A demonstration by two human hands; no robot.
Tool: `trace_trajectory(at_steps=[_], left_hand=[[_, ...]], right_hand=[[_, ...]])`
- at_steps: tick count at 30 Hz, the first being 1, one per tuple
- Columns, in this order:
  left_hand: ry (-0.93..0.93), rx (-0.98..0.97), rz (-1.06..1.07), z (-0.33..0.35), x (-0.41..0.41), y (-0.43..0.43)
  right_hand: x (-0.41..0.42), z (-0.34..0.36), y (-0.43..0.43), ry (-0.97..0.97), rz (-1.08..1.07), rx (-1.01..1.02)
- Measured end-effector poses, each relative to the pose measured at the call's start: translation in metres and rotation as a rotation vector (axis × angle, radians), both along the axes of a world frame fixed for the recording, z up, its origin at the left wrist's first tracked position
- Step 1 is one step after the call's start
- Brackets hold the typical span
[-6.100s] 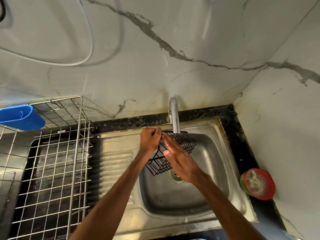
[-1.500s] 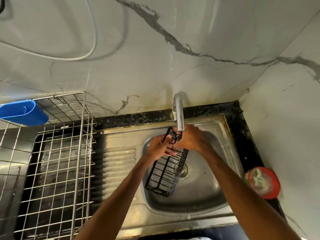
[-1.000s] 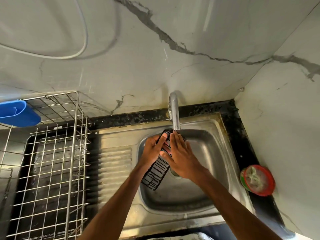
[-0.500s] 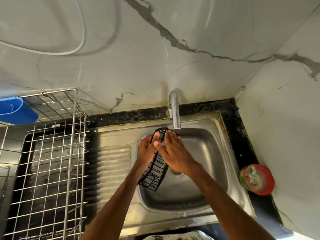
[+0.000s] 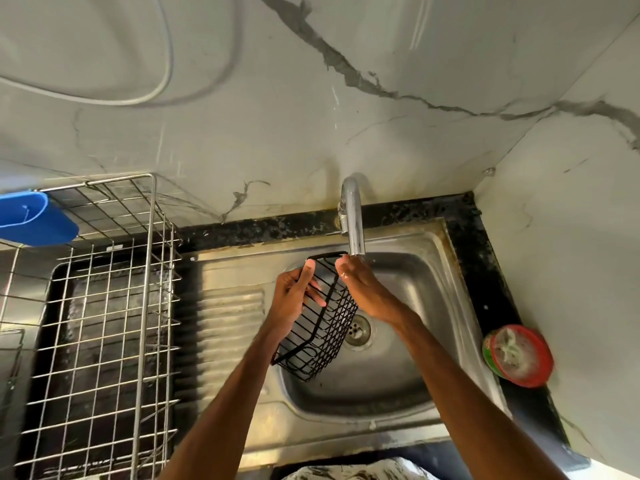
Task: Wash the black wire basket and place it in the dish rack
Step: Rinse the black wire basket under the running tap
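Half a second earlier your right hand (image 5: 367, 292) lay flat across the black wire basket (image 5: 318, 327), rubbing its side; at this moment it had come off the wire and sat at the basket's upper right edge, fingertips directly under the tap (image 5: 353, 220), palm loosely open and not clamped on anything. Whether it touched the rim could not be told. Your left hand (image 5: 294, 299) was closed on the upper left rim, thumb and fingers wrapped round the wire, and carried the basket alone. The basket had also turned: a moment earlier it was seen nearly edge-on, and now it hung tilted with its open side toward you, top end beneath the spout, lower end down over the sink (image 5: 398, 393) near the drain (image 5: 356, 330). It was held clear of the sink floor. Water flow at the spout was too faint to confirm, though the right fingertips looked wet. The change suggested that scrubbing of that side was complete and that you were rinsing, or repositioning for another face. The basket was not yet in the dish rack (image 5: 104, 323), which stood on the bench to your left, well apart from the sink bowl, with a blue holder (image 5: 34, 220) hooked on its far corner. Judged from this, the washing stage was late and the transfer remained. A one-handed wet hold could slip during that move.
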State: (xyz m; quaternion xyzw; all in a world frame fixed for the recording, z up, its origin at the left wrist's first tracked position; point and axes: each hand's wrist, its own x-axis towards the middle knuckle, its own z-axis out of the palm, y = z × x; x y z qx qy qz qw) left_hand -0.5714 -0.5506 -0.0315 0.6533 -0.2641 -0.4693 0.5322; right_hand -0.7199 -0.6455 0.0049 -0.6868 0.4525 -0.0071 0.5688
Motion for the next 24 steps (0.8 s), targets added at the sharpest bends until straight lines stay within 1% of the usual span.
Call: trace_trajectory(at_steps=[3, 5, 7, 9, 11, 13, 14, 17, 19, 22, 24], left_hand=[[0.045, 0.001, -0.027, 0.003, 0.0, 0.003], [0.043, 0.005, -0.049, 0.009, -0.001, 0.004], [0.022, 0.007, -0.059, 0.012, -0.001, 0.006], [0.032, 0.011, -0.023, 0.01, 0.004, 0.007], [0.068, 0.017, 0.039, 0.003, 0.012, 0.009], [0.099, 0.043, 0.09, -0.001, 0.017, 0.009], [0.122, 0.069, 0.116, -0.002, 0.018, 0.009], [0.198, 0.165, 0.185, -0.005, 0.016, 0.009], [0.245, 0.206, 0.208, -0.006, 0.013, 0.008], [0.332, 0.221, 0.251, -0.004, 0.008, 0.003], [0.375, 0.195, 0.252, -0.003, 0.01, 0.0]], right_hand=[[-0.007, -0.015, -0.009, -0.037, -0.02, 0.003], [-0.014, -0.034, -0.023, -0.016, -0.039, 0.111], [-0.021, -0.05, -0.038, -0.037, -0.126, 0.277], [-0.025, -0.056, -0.04, -0.11, -0.282, 0.417], [-0.027, -0.059, -0.029, -0.206, -0.4, 0.508], [-0.023, -0.06, -0.015, -0.285, -0.469, 0.553], [-0.02, -0.058, -0.008, -0.279, -0.481, 0.525], [-0.01, -0.053, 0.003, -0.244, -0.46, 0.356], [-0.005, -0.048, 0.006, -0.223, -0.465, 0.291], [0.0, -0.032, 0.006, -0.15, -0.439, 0.168], [0.0, -0.029, 0.002, -0.108, -0.399, 0.059]])
